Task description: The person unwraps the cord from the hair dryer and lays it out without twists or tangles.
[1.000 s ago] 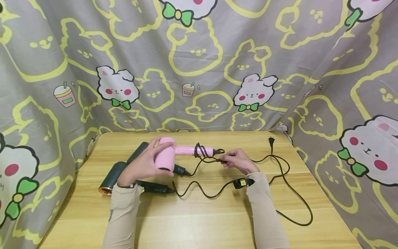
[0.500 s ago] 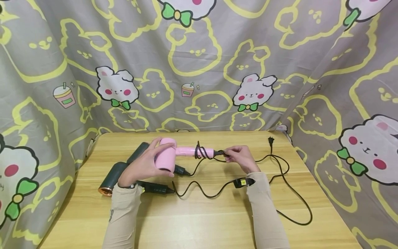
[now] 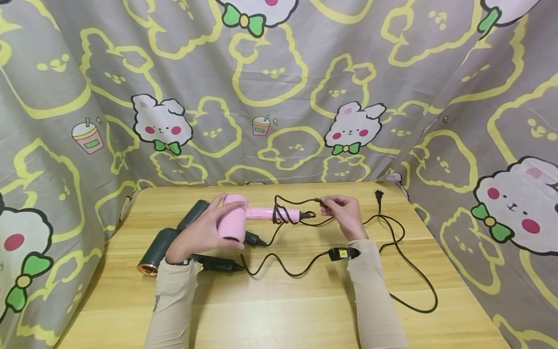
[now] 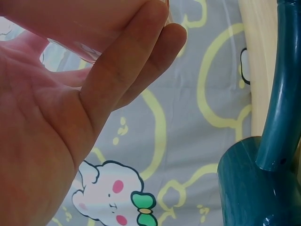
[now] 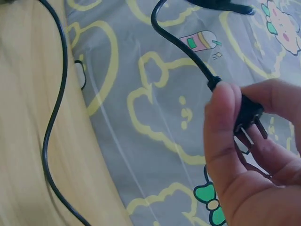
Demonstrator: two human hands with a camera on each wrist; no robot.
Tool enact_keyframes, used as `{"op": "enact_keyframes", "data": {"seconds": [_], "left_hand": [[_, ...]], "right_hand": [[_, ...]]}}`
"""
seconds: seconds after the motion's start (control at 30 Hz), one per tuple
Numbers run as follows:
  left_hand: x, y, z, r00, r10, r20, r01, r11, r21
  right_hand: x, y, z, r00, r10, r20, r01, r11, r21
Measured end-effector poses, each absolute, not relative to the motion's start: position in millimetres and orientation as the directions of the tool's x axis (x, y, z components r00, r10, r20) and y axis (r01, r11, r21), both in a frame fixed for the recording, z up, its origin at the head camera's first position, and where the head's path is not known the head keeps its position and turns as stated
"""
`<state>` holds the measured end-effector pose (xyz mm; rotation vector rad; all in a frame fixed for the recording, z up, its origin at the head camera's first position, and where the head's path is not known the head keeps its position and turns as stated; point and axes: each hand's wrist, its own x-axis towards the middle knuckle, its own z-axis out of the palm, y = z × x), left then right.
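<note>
A pink hair dryer (image 3: 233, 223) is held up by my left hand (image 3: 202, 229), whose fingers and thumb grip its barrel. Loops of black cord (image 3: 282, 213) wind around the pink handle, which points right. My right hand (image 3: 346, 215) pinches the black plug (image 5: 248, 113) at the cord's end between thumb and fingers; in the right wrist view its two metal prongs stick out. From the plug, the cord runs left to the handle. Beneath and beside my left hand lie two dark green hair dryers, the nearer one (image 3: 159, 248) with a copper-coloured end, the farther one (image 3: 193, 213) partly hidden.
Black cords (image 3: 418, 271) from the green dryers curve across the wooden table (image 3: 279, 310). One plug (image 3: 379, 195) lies at the back right; a black plug-like piece with a yellow label (image 3: 342, 254) sits by my right sleeve. A patterned curtain (image 3: 279, 97) encloses the table.
My right hand has moved up and slightly right with the plug, lifting a cord loop above the pink handle. My left hand keeps its grip on the pink hair dryer.
</note>
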<state>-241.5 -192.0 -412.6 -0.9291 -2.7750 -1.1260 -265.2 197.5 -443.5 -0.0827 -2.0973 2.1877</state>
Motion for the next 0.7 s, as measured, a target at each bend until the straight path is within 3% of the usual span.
{"op": "enact_keyframes", "data": {"seconds": [0.7], "left_hand": [[-242,-193,-413,-0.834,0.513,0.201,0.512,0.587,0.627]], "right_hand": [[-247,187,-410,-0.962,0.179,0.204,-0.242,-0.228,-0.943]]}}
